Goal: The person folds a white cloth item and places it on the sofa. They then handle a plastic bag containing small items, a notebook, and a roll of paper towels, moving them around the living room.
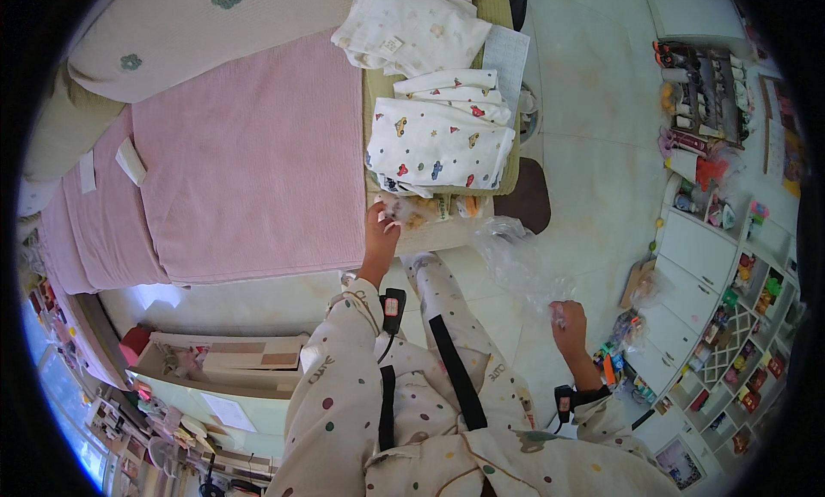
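Note:
With its fingers bent, my left hand [383, 233] touches a clear plastic bag with small light brown pieces [416, 215] at the edge of the sofa. My right hand [570, 326] is closed around one end of a crumpled clear plastic bag [515, 255], which stretches up and left over the floor. Between the two lies a small packet with orange contents [472, 206]. Just beyond stand folded white cloths printed with cars [445, 142], and behind them more folded pale cloths [412, 30]. Whether my left fingers grip the bag cannot be told.
A pink cover [251, 162] spreads over the sofa at left. A dark brown stool or seat [525, 194] stands beside the cloths. An open drawer [225, 362] is at lower left. White cabinets and shelves [693, 258] with many small items line the right, near a shoe rack [709, 94].

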